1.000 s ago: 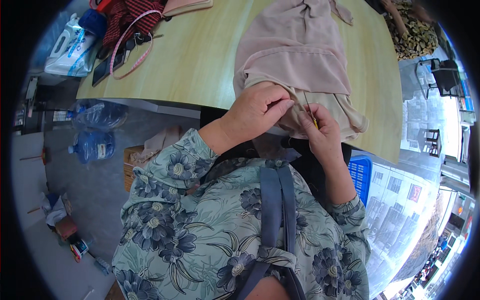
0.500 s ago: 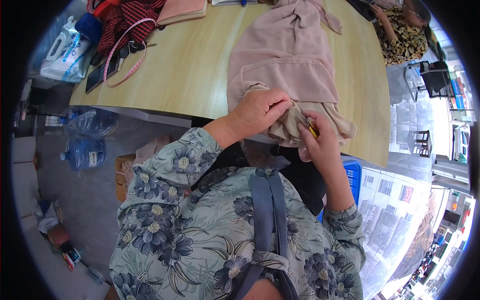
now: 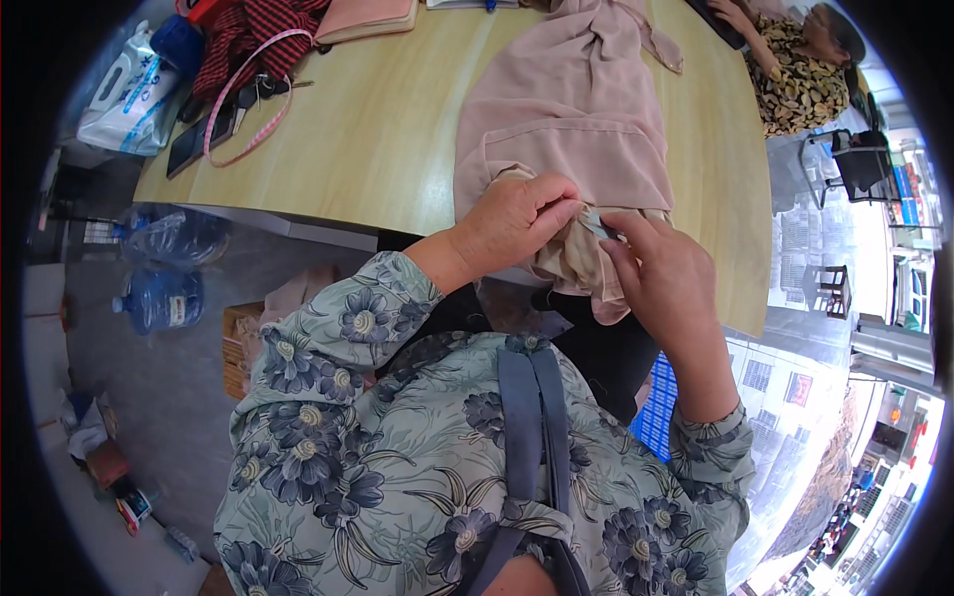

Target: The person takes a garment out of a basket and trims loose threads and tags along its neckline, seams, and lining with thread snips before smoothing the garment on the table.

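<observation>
A dusty-pink garment (image 3: 561, 104) in thin cloth lies along the table, its near end hanging over the edge. Beige lining cloth (image 3: 574, 260) is bunched up at that near end. My left hand (image 3: 512, 223) pinches a fold of this lining between thumb and fingers. In my right hand (image 3: 671, 278) are small thread snips (image 3: 597, 224), their metal blades pointing at the fold close to my left fingertips. The snips' handle is mostly hidden by my fingers.
On the wooden table (image 3: 368, 129) lie a pink tape measure (image 3: 224, 161), a phone (image 3: 194, 147), keys, red-checked cloth and a pink notebook (image 3: 368, 18). A blue crate (image 3: 656, 407) stands below at right. Another person (image 3: 800, 84) sits at the far right. Water jugs (image 3: 164, 301) stand on the floor.
My right hand has turned and its wrist has swung outward to the right. The snips' blades now show beside my left fingertips. My left hand keeps its pinch on the lining.
</observation>
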### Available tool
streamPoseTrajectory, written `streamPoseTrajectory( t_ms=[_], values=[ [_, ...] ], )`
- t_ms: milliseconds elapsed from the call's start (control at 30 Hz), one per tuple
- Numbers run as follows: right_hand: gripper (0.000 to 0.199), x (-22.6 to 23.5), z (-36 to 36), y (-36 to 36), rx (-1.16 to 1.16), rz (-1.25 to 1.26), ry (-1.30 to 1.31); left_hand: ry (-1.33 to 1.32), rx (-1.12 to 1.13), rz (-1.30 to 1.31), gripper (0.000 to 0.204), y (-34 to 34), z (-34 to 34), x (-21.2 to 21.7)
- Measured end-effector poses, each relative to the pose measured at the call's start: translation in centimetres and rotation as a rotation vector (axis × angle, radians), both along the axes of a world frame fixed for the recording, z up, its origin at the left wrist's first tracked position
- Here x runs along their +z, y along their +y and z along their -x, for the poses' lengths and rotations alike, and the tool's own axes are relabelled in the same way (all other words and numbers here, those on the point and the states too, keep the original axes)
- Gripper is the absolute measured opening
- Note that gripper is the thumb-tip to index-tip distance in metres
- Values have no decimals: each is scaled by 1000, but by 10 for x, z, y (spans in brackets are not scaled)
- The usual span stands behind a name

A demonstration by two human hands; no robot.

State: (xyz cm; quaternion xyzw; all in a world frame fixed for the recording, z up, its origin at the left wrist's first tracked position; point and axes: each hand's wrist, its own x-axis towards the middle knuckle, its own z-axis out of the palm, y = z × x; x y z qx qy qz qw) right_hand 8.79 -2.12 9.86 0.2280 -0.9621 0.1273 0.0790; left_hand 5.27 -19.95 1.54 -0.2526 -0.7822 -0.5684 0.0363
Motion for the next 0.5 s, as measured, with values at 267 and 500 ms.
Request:
streamPoseTrajectory(
  t_ms=[267,500],
  values=[
    [9,5,4,-6,9,-107,-10,-12,-27,-25,8,1,0,0],
    [9,8,4,-5,-1,-104,-24,3,-29,-46,8,1,1,0]
  ],
)
